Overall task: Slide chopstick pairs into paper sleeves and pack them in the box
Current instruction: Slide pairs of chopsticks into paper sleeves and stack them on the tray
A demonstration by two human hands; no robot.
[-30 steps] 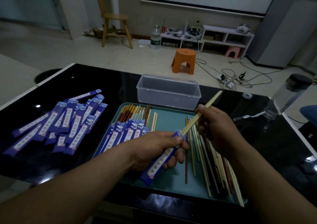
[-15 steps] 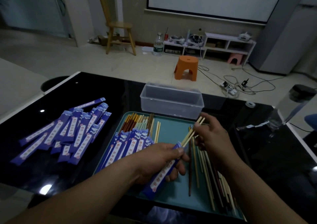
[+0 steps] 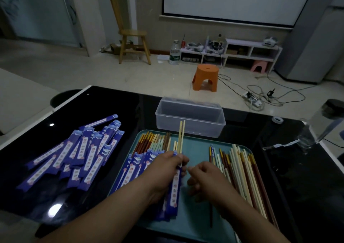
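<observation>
My left hand [image 3: 165,168] grips a blue paper sleeve [image 3: 175,186] over the teal tray [image 3: 195,147]. A pale chopstick pair [image 3: 181,134] stands out of the sleeve's top, pointing away from me. My right hand [image 3: 204,177] hovers just right of it with loosely curled fingers and nothing in them. Loose chopsticks [image 3: 242,173] in pale, brown and red lie along the tray's right side. Sleeved pairs [image 3: 135,166] lie on the tray's left side under my left arm. The clear plastic box [image 3: 189,119] stands behind the tray.
A heap of blue sleeves [image 3: 78,153] lies on the black glass table left of the tray. A clear container with a dark lid [image 3: 325,123] and a tape roll [image 3: 277,119] sit at the right. One dark chopstick [image 3: 211,214] lies alone mid-tray.
The chopstick pair has slid deeper into the sleeve and now points straight away. My right hand has let go of it and dropped back toward me.
</observation>
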